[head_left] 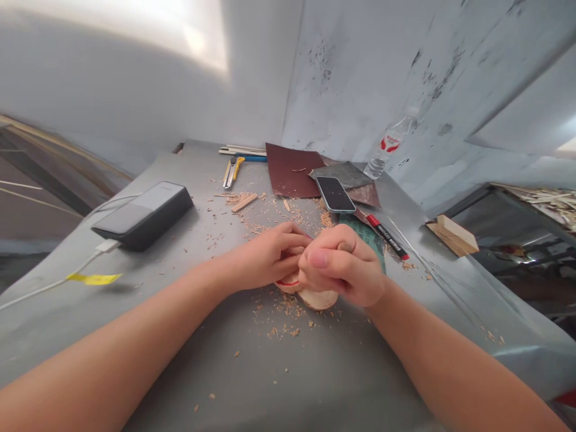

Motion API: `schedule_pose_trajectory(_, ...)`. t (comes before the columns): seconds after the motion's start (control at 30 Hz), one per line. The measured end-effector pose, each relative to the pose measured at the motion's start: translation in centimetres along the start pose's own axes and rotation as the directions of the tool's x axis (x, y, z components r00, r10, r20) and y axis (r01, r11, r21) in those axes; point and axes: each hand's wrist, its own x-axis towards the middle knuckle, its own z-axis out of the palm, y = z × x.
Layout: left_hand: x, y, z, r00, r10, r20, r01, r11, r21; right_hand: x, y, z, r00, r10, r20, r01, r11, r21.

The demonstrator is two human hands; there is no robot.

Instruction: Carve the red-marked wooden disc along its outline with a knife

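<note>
A pale piece of wood [318,299] with rounded edges and a red marked line lies on the metal table between my hands. My left hand [281,255] is closed over its left part, fingers curled on the wood. In a fist above its right part, my right hand [344,264] grips a tool, of which only the rounded wooden handle end [345,246] shows. The rest of that tool is hidden by my fingers. Wood shavings [288,306] lie scattered around the piece.
Beyond my hands are a phone [335,194], dark red sandpaper [292,171], a yellow utility knife [233,172] and a water bottle [389,144]. A red and black marker [387,237] lies right. A power bank [144,215] with a cable stands left; a wood block [452,235] sits far right.
</note>
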Motion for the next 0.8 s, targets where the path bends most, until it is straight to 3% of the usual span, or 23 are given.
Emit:
schedule_pose_trajectory(0.2, -0.7, 0.0, -0.3, 0.997, 0.042, -0.072, -0.024, 0.97, 0.244, 0.3, -0.7, -1.6, 0.997, -0.072, -0.005, 0.072, 0.995, 0.066)
schedule_pose_trajectory(0.33, -1.5, 0.9, -0.4, 0.991, -0.102, -0.087, 0.126, 0.933, 0.337, 0.4, -1.0, -1.9, 0.995, -0.103, -0.007, 0.103, 0.991, 0.09)
schedule_pose_trajectory(0.57, -2.3, 1.2, -1.1, 0.981, -0.16, 0.11, 0.126, 0.955, 0.268, 0.3, -1.3, -2.7, 0.998, -0.055, -0.026, 0.057, 0.997, 0.05)
schedule_pose_trajectory(0.8, -2.2, 0.6, -1.9, 0.983, -0.152, 0.102, 0.133, 0.977, 0.168, 0.2, -1.1, -2.2, 0.998, -0.054, -0.011, 0.055, 0.997, 0.062)
